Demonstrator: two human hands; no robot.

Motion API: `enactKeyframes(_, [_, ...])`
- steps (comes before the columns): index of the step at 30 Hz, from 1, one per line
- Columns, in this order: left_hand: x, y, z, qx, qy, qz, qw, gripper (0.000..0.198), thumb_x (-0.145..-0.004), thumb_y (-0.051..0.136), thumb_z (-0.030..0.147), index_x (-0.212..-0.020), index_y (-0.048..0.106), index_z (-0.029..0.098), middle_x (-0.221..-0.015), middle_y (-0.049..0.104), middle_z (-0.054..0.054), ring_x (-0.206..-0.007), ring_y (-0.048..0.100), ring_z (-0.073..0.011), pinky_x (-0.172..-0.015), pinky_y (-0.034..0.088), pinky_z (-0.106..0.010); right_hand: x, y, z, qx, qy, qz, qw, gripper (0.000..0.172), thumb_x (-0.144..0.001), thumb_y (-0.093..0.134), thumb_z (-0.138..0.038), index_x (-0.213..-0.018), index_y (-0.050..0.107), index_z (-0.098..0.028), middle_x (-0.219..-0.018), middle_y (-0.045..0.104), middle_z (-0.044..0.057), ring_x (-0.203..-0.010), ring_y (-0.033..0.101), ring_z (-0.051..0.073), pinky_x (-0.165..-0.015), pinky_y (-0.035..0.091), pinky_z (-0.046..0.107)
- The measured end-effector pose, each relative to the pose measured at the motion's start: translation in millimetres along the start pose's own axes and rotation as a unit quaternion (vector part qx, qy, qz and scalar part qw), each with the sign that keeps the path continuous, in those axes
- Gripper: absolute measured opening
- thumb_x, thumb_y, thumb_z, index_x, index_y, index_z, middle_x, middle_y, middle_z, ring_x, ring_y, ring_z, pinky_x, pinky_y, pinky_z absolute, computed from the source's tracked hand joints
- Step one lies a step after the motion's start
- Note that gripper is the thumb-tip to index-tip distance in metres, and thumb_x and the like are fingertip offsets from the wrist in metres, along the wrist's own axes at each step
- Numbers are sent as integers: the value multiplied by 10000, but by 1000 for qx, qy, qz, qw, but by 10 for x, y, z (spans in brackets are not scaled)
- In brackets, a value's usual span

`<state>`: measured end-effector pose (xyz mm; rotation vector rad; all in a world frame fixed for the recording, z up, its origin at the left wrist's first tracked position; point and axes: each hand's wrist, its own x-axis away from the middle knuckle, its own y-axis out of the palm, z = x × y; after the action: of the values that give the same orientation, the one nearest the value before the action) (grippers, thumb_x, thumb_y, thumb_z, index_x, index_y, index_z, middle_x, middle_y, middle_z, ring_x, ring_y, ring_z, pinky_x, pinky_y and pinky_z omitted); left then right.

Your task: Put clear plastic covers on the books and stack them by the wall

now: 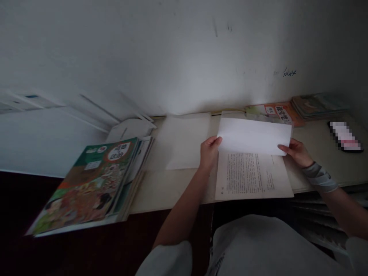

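Between my two hands a blank white sheet of paper is held up by its left and right edges. My left hand pinches the left edge with the thumb on top. At the right edge, my right hand grips the paper the same way; a grey band circles that wrist. Below the sheet lies a printed page with rows of text, its upper part hidden by the sheet. A clear plastic sleeve or film edge shows behind the white paper. Left of my left hand, a pale blank sheet lies flat on the table.
A stack of textbooks with a green and orange cover overhangs the table's front left. An orange booklet and more books lie against the wall at the back right. A phone rests at the far right.
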<state>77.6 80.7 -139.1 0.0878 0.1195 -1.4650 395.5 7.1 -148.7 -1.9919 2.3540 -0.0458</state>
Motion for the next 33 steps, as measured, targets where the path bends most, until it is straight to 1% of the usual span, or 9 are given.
enactKeyframes(3, [93,20,-10,-35,21,40,998,209,-726,637,346,-616,596,174,-567,444,39,-555,396,-97,-543,329,-225,-11,160,-48,-72,30,26,997,328,-602,794,-371,-882,703,-229,-950,716,10,-825,633,195,-854,481,398])
enactKeyframes(7, [126,53,-12,-8,23,65,998,182,-729,631,364,-715,641,183,-623,505,30,-587,438,-102,-575,366,-226,3,250,-48,-105,40,12,994,304,-570,815,-319,-837,710,-222,-921,722,12,-829,640,195,-855,484,402])
enactKeyframes(9, [134,59,-7,12,22,59,998,186,-724,639,371,-737,649,186,-637,519,27,-596,454,-102,-591,381,-227,-1,278,-19,-127,24,32,991,279,-564,816,-304,-811,709,-230,-881,722,-1,-790,636,179,-822,494,381])
enactKeyframes(13, [243,37,-13,4,-6,42,999,228,-731,634,407,-733,650,180,-647,541,19,-606,480,-108,-595,391,-230,-33,383,44,-166,-22,120,979,211,-593,796,-297,-768,696,-236,-784,702,-29,-669,602,134,-688,496,311])
enactKeyframes(16, [333,-4,-36,-16,-46,47,998,262,-720,637,432,-747,655,172,-648,561,6,-626,506,-128,-601,404,-244,-45,435,71,-165,-13,145,975,213,-580,798,-305,-747,685,-236,-723,685,-39,-593,571,115,-612,481,286])
enactKeyframes(18, [322,-34,-42,-17,-45,55,997,263,-698,658,427,-764,661,172,-662,576,-2,-646,518,-137,-621,415,-252,-46,416,73,-158,1,136,978,224,-573,802,-315,-748,682,-246,-730,689,-37,-595,575,124,-615,487,296])
enactKeyframes(24, [56,-32,16,22,39,28,999,212,-699,667,400,-706,643,190,-630,530,28,-613,469,-116,-627,391,-243,-72,194,7,-40,-1,47,998,249,-598,787,-398,-793,688,-278,-864,716,-5,-761,639,207,-741,515,381])
enactKeyframes(30, [76,121,-42,-6,52,92,994,206,-756,616,378,-702,607,179,-626,501,37,-592,435,-98,-592,359,-229,-12,108,-10,30,-27,33,999,270,-589,781,-474,-732,674,-271,-835,720,25,-754,630,228,-754,523,409])
enactKeyframes(33, [152,154,-50,12,58,120,991,205,-758,630,371,-840,582,189,-583,453,64,-538,404,-81,-548,338,-212,49,78,42,37,-45,22,998,294,-595,776,-470,-755,680,-244,-853,715,30,-762,633,216,-781,514,417])
